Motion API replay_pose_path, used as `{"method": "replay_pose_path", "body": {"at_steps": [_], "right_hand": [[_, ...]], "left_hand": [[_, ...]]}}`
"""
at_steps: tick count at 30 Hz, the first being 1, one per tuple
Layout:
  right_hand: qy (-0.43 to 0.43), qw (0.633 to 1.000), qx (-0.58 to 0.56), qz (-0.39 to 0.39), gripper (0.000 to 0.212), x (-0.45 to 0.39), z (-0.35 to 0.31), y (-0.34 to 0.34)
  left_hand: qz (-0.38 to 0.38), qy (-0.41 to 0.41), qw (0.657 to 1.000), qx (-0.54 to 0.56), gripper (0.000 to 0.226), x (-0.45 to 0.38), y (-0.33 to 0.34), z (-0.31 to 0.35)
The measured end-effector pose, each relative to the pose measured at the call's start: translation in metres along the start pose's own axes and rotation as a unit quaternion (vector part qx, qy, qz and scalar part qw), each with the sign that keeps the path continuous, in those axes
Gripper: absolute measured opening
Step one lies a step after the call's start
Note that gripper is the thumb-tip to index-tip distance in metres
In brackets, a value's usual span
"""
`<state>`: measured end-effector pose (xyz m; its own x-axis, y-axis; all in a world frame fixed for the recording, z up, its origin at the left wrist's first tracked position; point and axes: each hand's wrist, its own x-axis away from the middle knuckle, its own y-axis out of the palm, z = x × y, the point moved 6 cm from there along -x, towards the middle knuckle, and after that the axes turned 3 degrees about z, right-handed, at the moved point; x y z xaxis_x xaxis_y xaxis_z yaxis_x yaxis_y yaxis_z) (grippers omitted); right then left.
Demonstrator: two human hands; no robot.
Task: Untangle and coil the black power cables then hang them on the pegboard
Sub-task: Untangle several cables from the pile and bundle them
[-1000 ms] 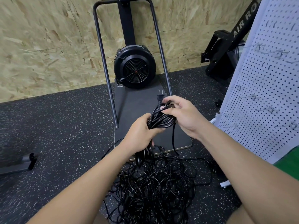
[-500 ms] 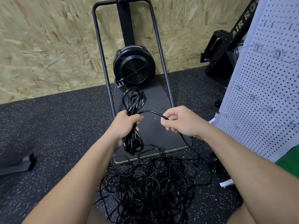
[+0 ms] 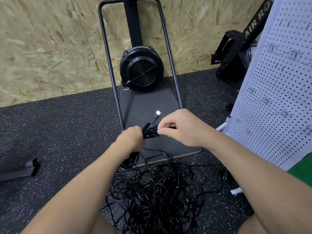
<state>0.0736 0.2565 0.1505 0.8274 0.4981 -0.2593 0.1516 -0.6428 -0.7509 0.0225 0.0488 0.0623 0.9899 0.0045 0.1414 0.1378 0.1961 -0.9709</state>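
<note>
A wall of chipboard (image 3: 50, 48) fills the far side, and the dark speckled floor (image 3: 59, 132) runs from it to the near edge. At the right stands a white pegboard (image 3: 278, 98) with thin wire hooks (image 3: 283, 114) on it. In the middle, against the wall, is a black fan machine (image 3: 141, 69) inside a tall tube frame (image 3: 108, 56), on a dark base board (image 3: 148, 105).

On the floor near the person lies a large tangled heap of black cables (image 3: 157, 191), just in front of the base board's near edge.

Above the heap, the left hand (image 3: 130, 138) is clenched round a coiled bundle (image 3: 149, 132) of black cable; loops of it hang below the wrist, near the board's edge. The right hand (image 3: 182, 128) pinches the bundle from the right with thumb and forefinger. A plug end (image 3: 157, 114) with a pale metal tip sticks up and away from the bundle, between the two hands. The picture is blurred here, so the finer grip cannot be told.
</note>
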Motion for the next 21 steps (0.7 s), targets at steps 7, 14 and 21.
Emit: {"method": "replay_pose_path", "body": {"at_steps": [7,14,21], "right_hand": [[0.013,0.990,-0.073,0.118,0.013,-0.006,0.018,-0.030],[0.058,0.970,-0.157,0.174,0.013,-0.004,0.053,-0.048],[0.075,0.965,-0.181,0.173,0.009,-0.004,0.071,-0.044]], "left_hand": [[0.044,0.242,0.955,-0.165,0.019,0.049,0.018,0.074],[0.119,0.306,0.941,-0.075,0.031,0.062,-0.004,0.087],[0.171,0.358,0.915,0.069,0.021,0.079,-0.027,0.085]]}}
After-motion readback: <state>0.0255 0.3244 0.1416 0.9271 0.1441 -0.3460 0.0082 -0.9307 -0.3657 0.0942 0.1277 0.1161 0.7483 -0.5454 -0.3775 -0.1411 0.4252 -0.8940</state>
